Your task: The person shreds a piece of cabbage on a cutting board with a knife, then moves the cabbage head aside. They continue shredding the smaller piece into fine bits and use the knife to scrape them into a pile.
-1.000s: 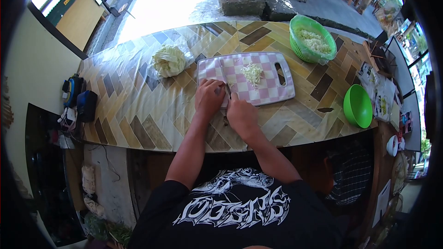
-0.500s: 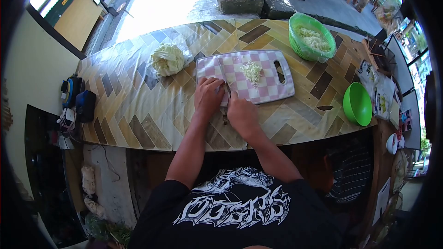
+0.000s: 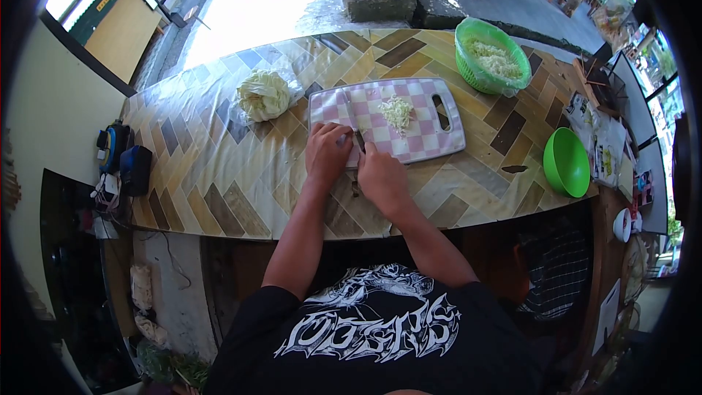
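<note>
A pink-and-white checkered cutting board (image 3: 420, 144) lies on the table, with a small heap of shredded cabbage (image 3: 396, 113) on it. My right hand (image 3: 382, 179) is closed round the handle of a knife (image 3: 349, 107), whose blade points away over the board's left part. Just left of the blade, my left hand (image 3: 328, 152) rests at the board's near edge with fingers curled; what lies under them is hidden. Left of the board sits a cabbage (image 3: 264, 96) on clear plastic. A green basket (image 3: 468, 73) lined with plastic holds more shredded cabbage, beyond the board's right end.
An empty green bowl (image 3: 566, 163) stands near the right end of the patterned table (image 3: 212, 168). Plastic packets (image 3: 601, 148) lie beside it. Dark blue and black items (image 3: 136, 170) sit at the left edge. A square planter (image 3: 376, 6) stands beyond the table.
Both hands stay in nearly the same place, with a slight shift of the fingers by the knife. The whole view has moved very slightly.
</note>
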`<state>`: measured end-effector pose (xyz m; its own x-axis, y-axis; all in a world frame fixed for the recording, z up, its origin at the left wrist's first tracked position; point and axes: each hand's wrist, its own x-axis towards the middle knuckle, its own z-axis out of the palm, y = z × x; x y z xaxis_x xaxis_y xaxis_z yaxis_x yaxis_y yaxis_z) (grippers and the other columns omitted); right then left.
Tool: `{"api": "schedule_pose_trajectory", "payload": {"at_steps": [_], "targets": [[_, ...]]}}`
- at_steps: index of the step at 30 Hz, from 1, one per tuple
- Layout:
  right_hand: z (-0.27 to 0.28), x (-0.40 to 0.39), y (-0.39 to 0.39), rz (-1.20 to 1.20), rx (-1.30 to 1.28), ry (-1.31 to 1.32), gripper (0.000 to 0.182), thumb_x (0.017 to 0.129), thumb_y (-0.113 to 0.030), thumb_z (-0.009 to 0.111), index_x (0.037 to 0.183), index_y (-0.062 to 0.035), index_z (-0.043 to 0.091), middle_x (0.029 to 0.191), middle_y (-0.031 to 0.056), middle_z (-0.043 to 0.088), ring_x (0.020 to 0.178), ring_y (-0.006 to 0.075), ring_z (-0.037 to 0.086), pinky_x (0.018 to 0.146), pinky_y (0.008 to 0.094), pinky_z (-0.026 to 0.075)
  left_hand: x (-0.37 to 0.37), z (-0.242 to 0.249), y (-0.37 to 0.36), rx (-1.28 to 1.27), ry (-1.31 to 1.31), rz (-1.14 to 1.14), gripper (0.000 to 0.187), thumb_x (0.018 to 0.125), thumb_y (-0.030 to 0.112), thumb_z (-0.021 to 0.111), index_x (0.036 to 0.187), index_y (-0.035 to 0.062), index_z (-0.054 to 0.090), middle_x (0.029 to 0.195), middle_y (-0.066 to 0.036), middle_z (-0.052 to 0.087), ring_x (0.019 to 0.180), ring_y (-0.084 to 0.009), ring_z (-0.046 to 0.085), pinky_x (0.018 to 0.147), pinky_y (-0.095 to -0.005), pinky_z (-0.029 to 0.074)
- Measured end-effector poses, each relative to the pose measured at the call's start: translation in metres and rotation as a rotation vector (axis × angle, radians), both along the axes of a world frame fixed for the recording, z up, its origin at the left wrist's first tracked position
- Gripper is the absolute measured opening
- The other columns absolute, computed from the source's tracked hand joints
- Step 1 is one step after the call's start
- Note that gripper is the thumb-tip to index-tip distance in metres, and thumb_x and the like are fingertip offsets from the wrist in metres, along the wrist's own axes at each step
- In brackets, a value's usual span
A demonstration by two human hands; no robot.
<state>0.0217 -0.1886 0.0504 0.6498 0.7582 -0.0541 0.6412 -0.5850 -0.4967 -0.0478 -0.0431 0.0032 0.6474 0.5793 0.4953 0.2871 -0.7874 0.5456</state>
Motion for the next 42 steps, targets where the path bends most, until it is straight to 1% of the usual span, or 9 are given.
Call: {"api": "schedule_pose_trajectory", "payload": {"at_steps": [4, 10, 13, 19, 25, 28, 31, 37, 42], "targets": [[0.016, 0.011, -0.007, 0.047, 0.046, -0.001, 0.024, 0.108, -0.022, 0.053, 0.11, -0.0014, 0.065, 0.096, 0.0267, 0.078, 0.091, 0.0451, 0.078, 0.083, 0.0551, 0.063, -0.001, -0.002, 0.002, -0.029, 0.013, -0.001, 0.014, 0.088, 0.015, 0.08, 0.1, 0.0087, 0.084, 0.104, -0.009, 0.081, 0.103, -0.0326, 0.069, 0.096, -0.0421, 0.055], [0.006, -0.006, -0.002, 0.007, -0.066, 0.016, 0.026, 0.108, -0.022, 0.053, 0.11, -0.001, 0.067, 0.097, 0.0262, 0.078, 0.095, 0.0449, 0.078, 0.087, 0.0559, 0.062, -0.001, 0.0, 0.0, -0.105, 0.007, -0.004, 0.015, 0.087, 0.015, 0.08, 0.099, 0.0074, 0.083, 0.102, -0.01, 0.081, 0.102, -0.0322, 0.069, 0.094, -0.0419, 0.055], [0.005, -0.004, 0.005, -0.021, -0.03, 0.002, 0.024, 0.107, -0.02, 0.053, 0.109, -0.0008, 0.068, 0.096, 0.0263, 0.078, 0.094, 0.0449, 0.078, 0.086, 0.0553, 0.063, -0.001, 0.003, -0.003, -0.114, 0.01, 0.02, 0.014, 0.087, 0.015, 0.081, 0.099, 0.0072, 0.082, 0.101, -0.01, 0.081, 0.1, -0.0321, 0.069, 0.094, -0.0423, 0.055], [0.031, 0.007, -0.01, 0.064, 0.004, -0.016, 0.02, 0.104, -0.016, 0.054, 0.109, -0.0008, 0.067, 0.094, 0.0269, 0.078, 0.091, 0.0443, 0.079, 0.08, 0.054, 0.064, -0.002, 0.002, 0.001, -0.04, -0.001, -0.044, 0.014, 0.086, 0.013, 0.079, 0.099, 0.0079, 0.082, 0.102, -0.011, 0.081, 0.1, -0.0324, 0.067, 0.096, -0.0427, 0.053], [0.001, -0.008, 0.005, -0.01, -0.045, -0.005, 0.022, 0.104, -0.017, 0.053, 0.11, 0.0002, 0.066, 0.096, 0.0265, 0.078, 0.093, 0.0445, 0.079, 0.084, 0.0539, 0.063, -0.002, 0.007, 0.0, -0.031, 0.019, -0.057, 0.015, 0.087, 0.013, 0.079, 0.1, 0.0064, 0.083, 0.103, -0.011, 0.081, 0.1, -0.0327, 0.068, 0.097, -0.0434, 0.053], [0.006, 0.0, 0.003, -0.001, 0.035, -0.016, 0.021, 0.104, -0.016, 0.053, 0.109, -0.0002, 0.066, 0.095, 0.0263, 0.078, 0.093, 0.0444, 0.079, 0.084, 0.0542, 0.063, -0.001, 0.001, 0.001, -0.051, -0.011, -0.04, 0.013, 0.087, 0.012, 0.079, 0.099, 0.0078, 0.082, 0.103, -0.01, 0.081, 0.101, -0.0329, 0.068, 0.097, -0.0429, 0.052], [0.024, 0.005, -0.003, 0.034, 0.006, -0.006, 0.021, 0.104, -0.016, 0.052, 0.108, -0.0007, 0.065, 0.094, 0.0262, 0.078, 0.093, 0.0444, 0.079, 0.083, 0.0544, 0.063, -0.001, -0.001, 0.002, -0.068, -0.003, -0.033, 0.013, 0.087, 0.013, 0.08, 0.099, 0.0081, 0.082, 0.103, -0.01, 0.082, 0.101, -0.0326, 0.069, 0.097, -0.0429, 0.053], [0.006, -0.007, 0.003, 0.018, -0.071, -0.034, 0.022, 0.105, -0.017, 0.053, 0.109, 0.0003, 0.065, 0.094, 0.0261, 0.078, 0.093, 0.0441, 0.079, 0.083, 0.0543, 0.063, -0.001, 0.001, 0.002, -0.074, -0.002, -0.022, 0.014, 0.087, 0.015, 0.082, 0.1, 0.0084, 0.083, 0.103, -0.01, 0.082, 0.101, -0.0318, 0.069, 0.096, -0.0429, 0.053], [0.001, 0.002, 0.006, 0.02, 0.057, -0.078, 0.02, 0.104, -0.015, 0.052, 0.108, 0.0007, 0.065, 0.09, 0.0253, 0.078, 0.088, 0.0439, 0.079, 0.08, 0.0538, 0.064, -0.001, -0.004, 0.002, -0.116, -0.011, -0.004, 0.013, 0.088, 0.016, 0.082, 0.1, 0.0091, 0.083, 0.1, -0.01, 0.082, 0.099, -0.0315, 0.069, 0.095, -0.0434, 0.054]]}}
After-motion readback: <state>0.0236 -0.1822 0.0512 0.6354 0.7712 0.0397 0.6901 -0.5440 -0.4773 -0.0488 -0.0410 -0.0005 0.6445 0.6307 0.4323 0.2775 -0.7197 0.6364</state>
